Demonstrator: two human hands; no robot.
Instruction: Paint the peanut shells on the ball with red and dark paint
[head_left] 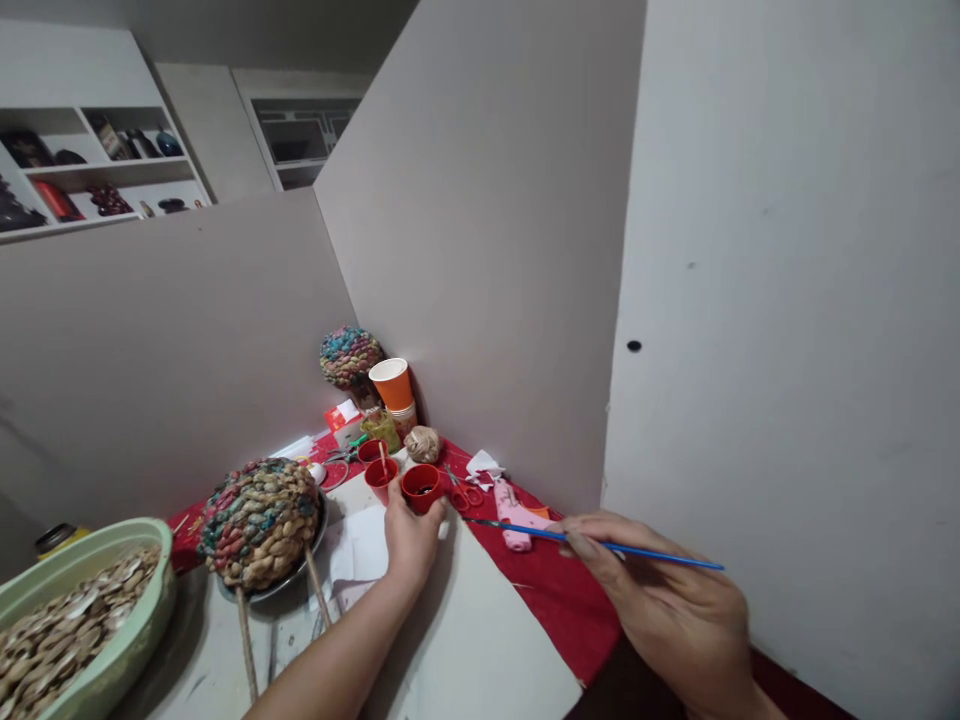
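My right hand (660,590) pinches a thin blue paintbrush (637,551), its dark tip pointing left towards the cups. Fingers and thumb of my left hand (412,540) are closed round a small red cup (421,474) with something dark inside. Just left of it stands another red cup (380,476) with a stick in it, and a third red cup (370,450) is behind. Left of my forearm, a dome of braided cord (259,520), partly painted red, green and blue, rests on a metal bowl (322,520). Two sticks (247,645) extend from it.
A green basin (142,610) of shell-like pieces stands at the left. Behind the cups are an orange paper cup (391,384), a twine ball (424,443) and a second coloured braided dome (349,355). Red scissors (466,492) and a pink cloth (514,515) lie beside the wall panel (495,250).
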